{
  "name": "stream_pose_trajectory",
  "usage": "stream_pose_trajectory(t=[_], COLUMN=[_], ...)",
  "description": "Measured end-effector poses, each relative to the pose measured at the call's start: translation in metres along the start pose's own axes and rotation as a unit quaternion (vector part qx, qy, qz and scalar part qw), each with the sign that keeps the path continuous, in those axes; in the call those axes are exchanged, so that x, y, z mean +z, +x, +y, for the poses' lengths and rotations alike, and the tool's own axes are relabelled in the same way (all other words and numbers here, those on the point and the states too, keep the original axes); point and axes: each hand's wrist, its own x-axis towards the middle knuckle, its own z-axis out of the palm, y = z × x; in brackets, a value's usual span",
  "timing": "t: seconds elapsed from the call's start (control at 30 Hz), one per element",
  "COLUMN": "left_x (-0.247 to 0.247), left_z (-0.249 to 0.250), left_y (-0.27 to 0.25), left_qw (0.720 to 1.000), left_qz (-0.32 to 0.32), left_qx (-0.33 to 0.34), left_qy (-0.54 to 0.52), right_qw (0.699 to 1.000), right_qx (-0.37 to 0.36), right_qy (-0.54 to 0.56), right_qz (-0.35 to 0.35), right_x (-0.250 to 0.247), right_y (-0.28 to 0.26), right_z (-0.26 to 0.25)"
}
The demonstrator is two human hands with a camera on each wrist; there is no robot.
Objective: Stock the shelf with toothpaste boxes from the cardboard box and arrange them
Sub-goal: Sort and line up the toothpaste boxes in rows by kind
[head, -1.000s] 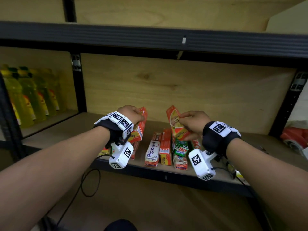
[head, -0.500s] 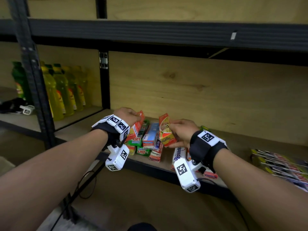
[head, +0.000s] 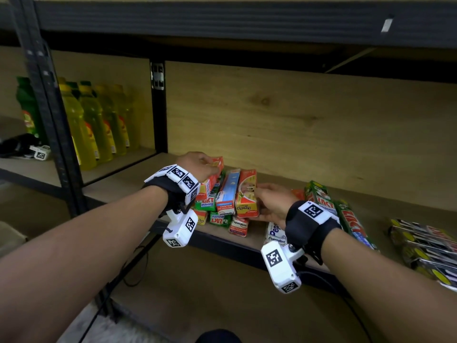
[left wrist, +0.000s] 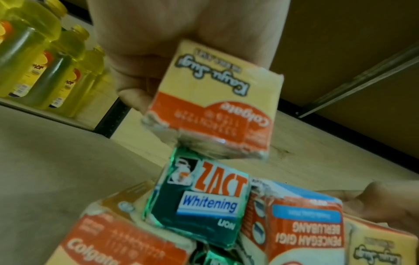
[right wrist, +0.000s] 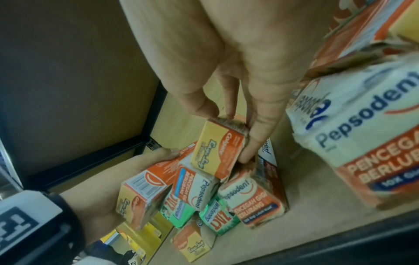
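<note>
A pile of toothpaste boxes [head: 222, 209] lies on the wooden shelf [head: 291, 184], ends facing me. My left hand [head: 197, 164] grips an orange Colgate box [head: 212, 180] tilted over the pile's left side, above a green Zact box [left wrist: 201, 202]. My right hand [head: 268, 201] pinches the near end of another orange-and-yellow Colgate box [right wrist: 217, 148], which rests on top of the pile beside a blue Pepsodent box [head: 227, 191]. The left hand's box [left wrist: 213, 100] fills the left wrist view. The cardboard box is out of sight.
Long green Zact boxes [head: 346, 214] and a white Pepsodent box [head: 273, 231] lie right of the pile. Flat packs [head: 425, 246] sit at the far right. Yellow bottles [head: 99, 125] fill the bay beyond the black post [head: 158, 107]. A dark beam [head: 222, 21] runs overhead.
Both hands carried their Colgate boxes left to the pile. The right hand's box came down from a raised tilt onto the top row; the left hand's box hovers lower over the left side.
</note>
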Motion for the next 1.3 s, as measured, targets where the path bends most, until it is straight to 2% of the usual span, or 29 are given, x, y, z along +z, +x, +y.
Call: stream_pose_trajectory(t=[0.1, 0.2, 0.37, 0.47, 0.77, 1.0, 1.1, 1.3], left_x=[0.005, 0.008, 0.008, 0.007, 0.011, 0.028, 0.039, 0.07], left_z=[0.004, 0.006, 0.003, 0.006, 0.044, 0.082, 0.101, 0.125], left_y=[0.004, 0.009, 0.011, 0.007, -0.022, -0.041, -0.054, -0.073], left_qw=[1.0, 1.0, 0.998, 0.995, 0.977, 0.982, 0.975, 0.95], left_qz=[0.006, 0.006, -0.01, -0.011, 0.018, -0.056, -0.08, -0.212], left_qx=[-0.004, -0.01, 0.002, 0.015, 0.064, 0.08, 0.112, 0.152], left_qy=[0.002, 0.015, 0.062, 0.097, 0.204, 0.162, 0.174, 0.174], right_qw=[0.999, 0.993, 0.964, 0.966, 0.971, 0.965, 0.957, 0.93], right_qx=[-0.007, -0.02, -0.06, -0.049, -0.067, -0.071, -0.072, -0.048], right_qy=[-0.031, -0.114, -0.26, -0.253, -0.231, -0.247, -0.267, -0.343], right_qz=[-0.012, -0.024, -0.022, -0.028, 0.016, 0.057, 0.083, 0.123], right_x=[0.004, 0.012, 0.016, 0.013, -0.021, -0.072, -0.097, -0.143], right_y=[0.003, 0.0, 0.005, -0.002, -0.029, -0.046, -0.055, -0.063], right_z=[-0.001, -0.007, -0.012, -0.012, -0.01, -0.015, -0.015, -0.008])
